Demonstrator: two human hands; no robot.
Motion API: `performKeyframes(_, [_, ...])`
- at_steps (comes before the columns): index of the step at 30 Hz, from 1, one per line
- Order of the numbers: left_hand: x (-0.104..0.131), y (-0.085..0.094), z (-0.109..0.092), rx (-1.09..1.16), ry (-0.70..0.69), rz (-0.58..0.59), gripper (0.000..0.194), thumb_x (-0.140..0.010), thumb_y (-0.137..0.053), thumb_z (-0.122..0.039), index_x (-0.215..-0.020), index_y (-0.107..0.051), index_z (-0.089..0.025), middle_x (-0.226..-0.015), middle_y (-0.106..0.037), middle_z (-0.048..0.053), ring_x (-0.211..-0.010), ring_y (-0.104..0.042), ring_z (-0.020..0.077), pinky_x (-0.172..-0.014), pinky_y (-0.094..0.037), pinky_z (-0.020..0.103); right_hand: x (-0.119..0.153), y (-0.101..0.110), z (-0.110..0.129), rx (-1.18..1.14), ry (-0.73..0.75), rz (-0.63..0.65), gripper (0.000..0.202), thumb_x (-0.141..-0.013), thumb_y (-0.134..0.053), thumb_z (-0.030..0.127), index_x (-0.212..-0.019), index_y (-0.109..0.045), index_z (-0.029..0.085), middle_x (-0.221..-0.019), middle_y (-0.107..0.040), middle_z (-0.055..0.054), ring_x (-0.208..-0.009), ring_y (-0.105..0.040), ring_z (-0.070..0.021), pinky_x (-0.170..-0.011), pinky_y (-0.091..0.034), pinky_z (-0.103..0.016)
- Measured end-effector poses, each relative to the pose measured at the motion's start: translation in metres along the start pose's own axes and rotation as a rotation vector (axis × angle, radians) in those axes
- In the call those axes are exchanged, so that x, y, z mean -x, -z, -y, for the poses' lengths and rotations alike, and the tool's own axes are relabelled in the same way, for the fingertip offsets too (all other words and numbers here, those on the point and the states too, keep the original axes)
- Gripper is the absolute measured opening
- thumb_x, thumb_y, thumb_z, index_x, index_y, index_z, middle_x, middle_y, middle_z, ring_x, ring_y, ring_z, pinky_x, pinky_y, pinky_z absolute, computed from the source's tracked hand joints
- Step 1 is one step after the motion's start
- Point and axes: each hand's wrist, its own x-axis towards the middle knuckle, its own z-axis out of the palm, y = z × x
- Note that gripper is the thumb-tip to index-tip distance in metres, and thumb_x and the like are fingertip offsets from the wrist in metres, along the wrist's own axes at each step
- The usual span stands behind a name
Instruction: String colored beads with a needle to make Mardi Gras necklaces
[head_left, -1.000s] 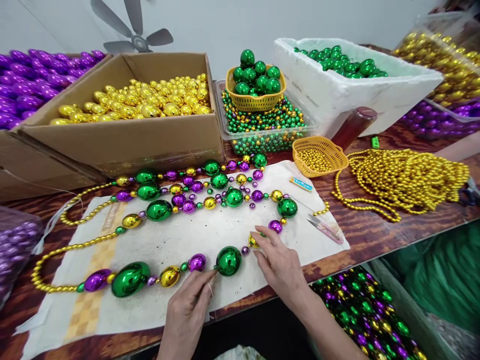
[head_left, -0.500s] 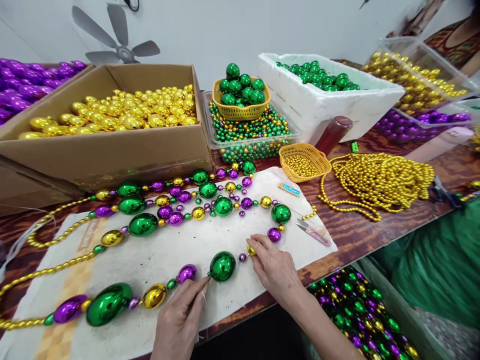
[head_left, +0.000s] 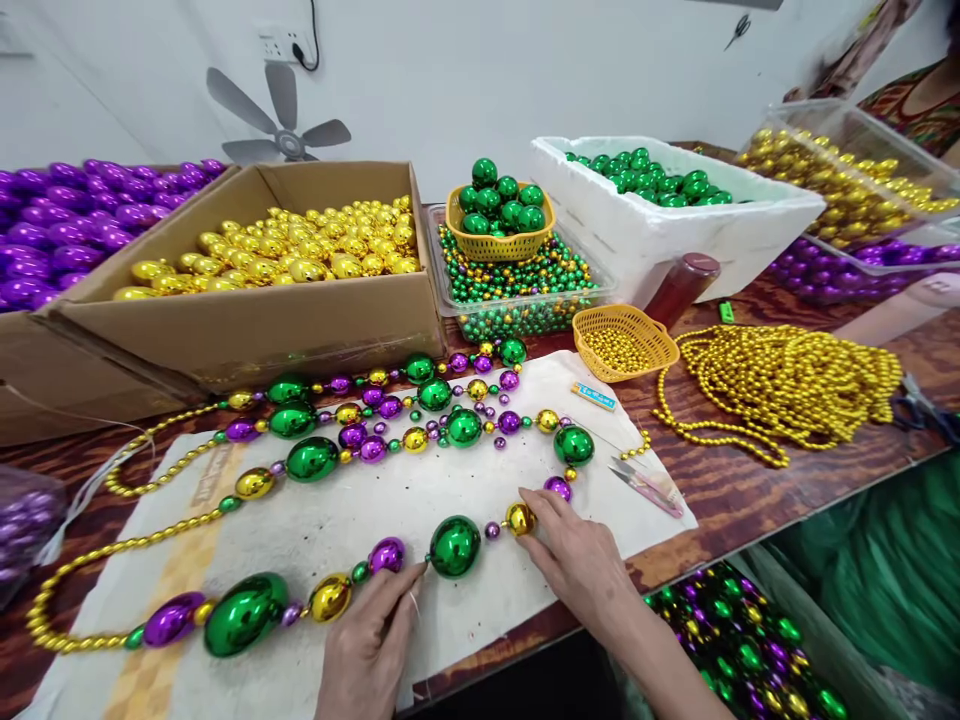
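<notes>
A bead necklace of shiny green, gold and purple beads lies in a loop on the white cloth [head_left: 495,600]. My left hand [head_left: 371,635] is pinched on the necklace's string, between a purple bead [head_left: 387,554] and a large green bead [head_left: 455,546]. A fine pale thread hangs at its fingers. My right hand [head_left: 581,550] has thumb and fingers closed around a gold bead [head_left: 520,518]. Between that bead and the green one sits a small purple bead [head_left: 492,530]. Farther back lie more strung rows with large green beads [head_left: 311,459], and small loose beads are scattered among them.
Behind stand a cardboard box [head_left: 255,335] of gold beads, a clear tub [head_left: 525,318] of small beads and a foam box [head_left: 675,215]. To the right are a yellow basket [head_left: 664,350], gold bead strands [head_left: 787,385], snips [head_left: 649,488] and scissors [head_left: 919,405]. Another person sits far right.
The view has swung left and up, so everything sits farther right and lower. Both hands keep their places on the necklace, and more of the gold bead shows at my right fingertips.
</notes>
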Motion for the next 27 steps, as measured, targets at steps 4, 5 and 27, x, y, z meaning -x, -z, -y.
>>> performKeyframes(4, [0.001,0.002,0.0,0.022,-0.008,-0.04,0.029,-0.089,-0.055,-0.038,-0.106,-0.073,-0.024,-0.101,-0.076,0.004,-0.097,-0.07,0.0234,-0.076,-0.059,0.028,0.004,-0.002,0.002,0.012,0.005,0.024,0.044,-0.095,-0.05,0.033,-0.138,-0.044,0.026,-0.132,-0.059,-0.005,-0.095,-0.07,-0.0249,-0.069,-0.058,-0.037])
performKeyframes(5, [0.001,0.003,0.0,0.027,-0.004,-0.044,0.029,-0.089,-0.055,-0.038,-0.105,-0.073,-0.023,-0.1,-0.076,0.004,-0.096,-0.071,0.0229,-0.075,-0.059,0.027,0.005,-0.002,0.002,0.013,0.005,0.031,0.043,-0.095,-0.05,0.034,-0.138,-0.044,0.026,-0.131,-0.059,-0.005,-0.095,-0.07,-0.0251,-0.069,-0.058,-0.037])
performKeyframes(27, [0.011,-0.005,0.022,-0.145,-0.107,-0.079,0.031,-0.09,-0.05,-0.04,-0.105,-0.074,-0.027,-0.104,-0.075,-0.001,-0.097,-0.071,0.0238,-0.076,-0.061,0.03,-0.074,0.058,-0.041,0.169,-0.104,-0.18,0.03,-0.095,-0.05,0.039,-0.119,-0.06,0.025,-0.12,-0.065,-0.006,-0.105,-0.061,-0.0263,-0.083,-0.042,-0.035])
